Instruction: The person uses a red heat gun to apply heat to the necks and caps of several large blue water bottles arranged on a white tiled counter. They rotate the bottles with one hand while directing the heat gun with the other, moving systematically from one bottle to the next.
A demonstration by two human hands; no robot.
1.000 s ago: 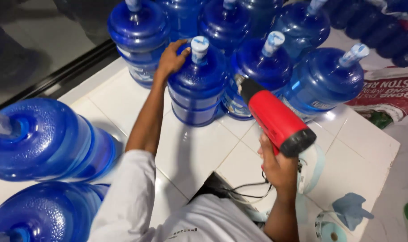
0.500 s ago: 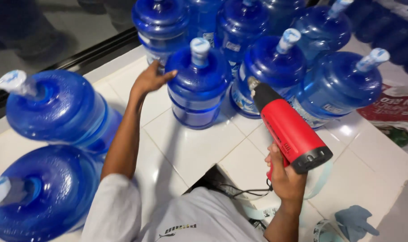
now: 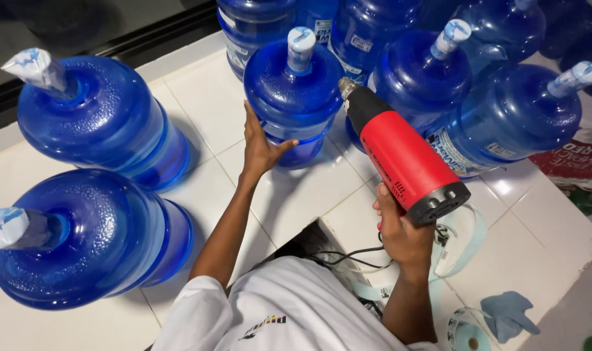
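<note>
My left hand (image 3: pixel 262 148) is pressed flat against the side of a blue water jug (image 3: pixel 296 97) that stands upright on the white tiled surface (image 3: pixel 309 195), with a white sleeve on its neck. My right hand (image 3: pixel 400 227) grips the handle of a red and black heat gun (image 3: pixel 400 153). Its metal nozzle points up and away, close beside that jug's shoulder.
Two more blue jugs stand at my left, one nearer the far side (image 3: pixel 97 120) and one close to me (image 3: pixel 81 237). Several others crowd the back and right (image 3: pixel 504 117). A roll of label film (image 3: pixel 468 331), a blue cloth (image 3: pixel 507 312) and a black cord (image 3: pixel 348 257) lie near me.
My left hand has slid from the jug's top and shoulder down to its lower side. The heat gun has moved in closer to the jug. The view has shifted nearer.
</note>
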